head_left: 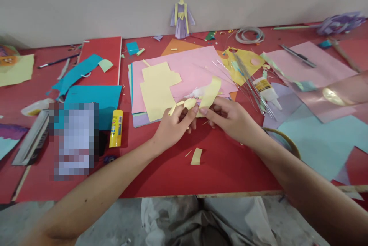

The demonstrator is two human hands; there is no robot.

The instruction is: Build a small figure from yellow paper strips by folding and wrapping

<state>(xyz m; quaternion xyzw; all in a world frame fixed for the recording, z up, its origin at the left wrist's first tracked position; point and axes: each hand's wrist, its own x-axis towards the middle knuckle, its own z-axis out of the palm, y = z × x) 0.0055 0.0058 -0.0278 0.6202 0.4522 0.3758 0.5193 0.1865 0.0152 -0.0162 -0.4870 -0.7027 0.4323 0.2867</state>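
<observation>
Both my hands meet over the red table (224,165), just in front of a stack of coloured paper sheets. My left hand (172,127) pinches a small folded piece of pale yellow paper (188,103) between thumb and fingers. My right hand (230,117) is closed on a curled strip of the same yellow paper (209,91) that rises from the piece. A small yellow offcut (197,156) lies on the table below my hands. A larger cut yellow sheet (156,90) rests on a pink sheet (189,71) behind them.
A yellow glue stick (116,128) lies left of my hands, a white glue bottle (266,89) and thin metal wires (247,81) to the right. A purple-and-yellow paper figure (181,17) stands against the wall. Blue, pink and lilac sheets, scraps and a tape roll (249,35) cover the table.
</observation>
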